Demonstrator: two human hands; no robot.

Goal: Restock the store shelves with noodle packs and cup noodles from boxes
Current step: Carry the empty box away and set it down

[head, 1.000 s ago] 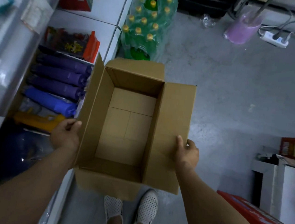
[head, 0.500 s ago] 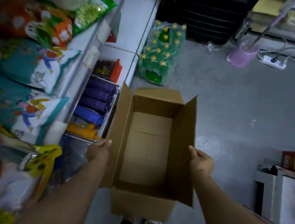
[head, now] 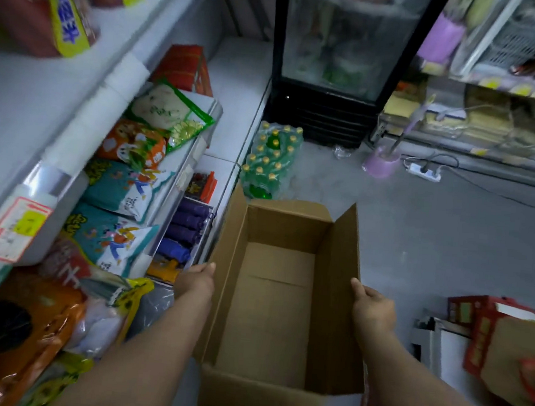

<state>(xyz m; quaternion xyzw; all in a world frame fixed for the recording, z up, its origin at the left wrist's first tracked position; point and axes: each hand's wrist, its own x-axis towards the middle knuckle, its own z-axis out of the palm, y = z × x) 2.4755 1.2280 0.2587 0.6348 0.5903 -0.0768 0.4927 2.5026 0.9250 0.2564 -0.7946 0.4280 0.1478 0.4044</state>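
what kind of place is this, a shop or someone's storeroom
Most likely a small grocery shop. White shelves carry price tags and bagged snack packs, a glass-door drinks fridge stands at the back, and a shrink-wrapped pack of green bottles sits on the floor. Both hands hold an empty cardboard box.

Open floor (head: 450,238) right of shelves (head: 83,115)

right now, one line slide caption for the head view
Both hands, left and right, hold an empty cardboard box beside stocked shelves.
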